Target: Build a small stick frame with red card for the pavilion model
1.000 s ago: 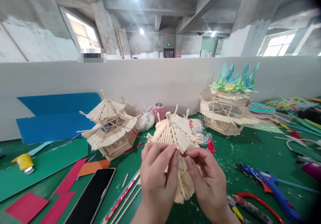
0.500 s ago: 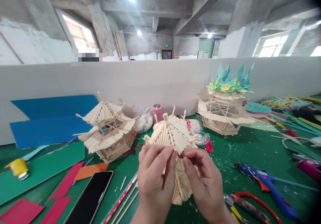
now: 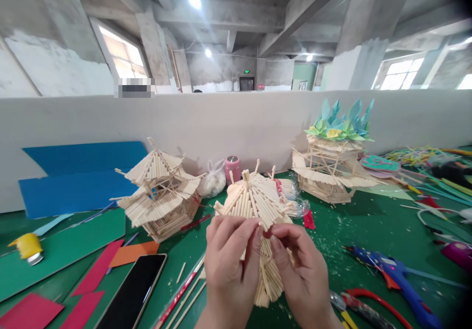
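Right in front of me is a small pavilion model [image 3: 254, 198] built from pale wooden sticks, its pointed roof above a stick-built lower part. My left hand [image 3: 232, 260] is closed at the roof's near edge, with the pale end of a wooden stick [image 3: 260, 224] showing between thumb and forefinger. Close beside it, my right hand [image 3: 304, 265] pinches at the same edge, thumb against fingers; what lies in that pinch is hidden. Both hands cover much of the model's near side, while its lower stick panel [image 3: 266, 282] shows between the wrists.
Two more stick pavilions stand behind, one left [image 3: 162, 191] and one right [image 3: 328, 171] topped with folded paper. A blue glue gun [image 3: 391, 265] and red-handled pliers [image 3: 376, 299] lie at right. A phone [image 3: 132, 289] and coloured card [image 3: 98, 267] lie left.
The whole view has shifted slightly, with things appearing a little lower and to the right. Both hands keep nearly the same pinch at the roof edge.
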A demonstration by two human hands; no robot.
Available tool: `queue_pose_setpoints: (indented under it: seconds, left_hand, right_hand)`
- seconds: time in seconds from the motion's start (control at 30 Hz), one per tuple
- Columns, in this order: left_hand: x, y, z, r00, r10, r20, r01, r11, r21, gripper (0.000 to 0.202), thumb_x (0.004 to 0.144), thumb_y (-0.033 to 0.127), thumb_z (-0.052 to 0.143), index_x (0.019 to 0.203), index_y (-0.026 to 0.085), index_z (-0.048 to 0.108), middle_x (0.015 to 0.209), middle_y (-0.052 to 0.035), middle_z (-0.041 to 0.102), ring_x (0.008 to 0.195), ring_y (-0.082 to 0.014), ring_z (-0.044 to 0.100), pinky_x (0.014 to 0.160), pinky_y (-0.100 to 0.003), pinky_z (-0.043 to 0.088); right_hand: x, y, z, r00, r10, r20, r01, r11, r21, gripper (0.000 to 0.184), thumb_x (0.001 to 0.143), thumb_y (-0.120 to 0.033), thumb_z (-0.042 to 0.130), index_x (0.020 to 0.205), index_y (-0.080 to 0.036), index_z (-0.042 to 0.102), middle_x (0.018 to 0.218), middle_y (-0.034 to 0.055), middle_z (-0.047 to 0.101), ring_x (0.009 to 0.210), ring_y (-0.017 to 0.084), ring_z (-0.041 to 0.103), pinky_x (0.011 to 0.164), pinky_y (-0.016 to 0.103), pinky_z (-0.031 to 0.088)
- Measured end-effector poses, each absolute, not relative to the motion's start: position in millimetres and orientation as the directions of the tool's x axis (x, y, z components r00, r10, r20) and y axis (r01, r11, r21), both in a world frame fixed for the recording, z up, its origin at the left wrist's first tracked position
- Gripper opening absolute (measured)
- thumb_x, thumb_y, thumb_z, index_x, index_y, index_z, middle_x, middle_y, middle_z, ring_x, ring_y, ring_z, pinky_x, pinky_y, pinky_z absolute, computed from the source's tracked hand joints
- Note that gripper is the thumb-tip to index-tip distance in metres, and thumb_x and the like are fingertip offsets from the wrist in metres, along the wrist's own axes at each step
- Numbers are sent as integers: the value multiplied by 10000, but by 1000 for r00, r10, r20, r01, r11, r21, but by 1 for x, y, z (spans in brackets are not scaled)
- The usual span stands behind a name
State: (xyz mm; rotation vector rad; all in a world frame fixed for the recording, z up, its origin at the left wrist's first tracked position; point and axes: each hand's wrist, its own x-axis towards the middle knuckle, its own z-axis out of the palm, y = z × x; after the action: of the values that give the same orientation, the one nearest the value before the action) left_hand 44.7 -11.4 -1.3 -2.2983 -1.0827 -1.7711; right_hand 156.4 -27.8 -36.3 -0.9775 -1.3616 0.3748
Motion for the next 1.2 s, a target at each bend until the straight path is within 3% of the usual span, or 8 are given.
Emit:
queue_pose_setpoints:
  seconds: [1.2]
  left_hand:
    - [45,-10,-1,98,481,871,554,-754,354,168,710,42,564,825,152,617,727,-35,589,670,-152,489,624,-304,419]
  right_hand:
    - [157,-25,-40,209,731,650,311,580,-753,95,812,-181,471,894,-209,507,806,26,600,735,149,588,583,227,474]
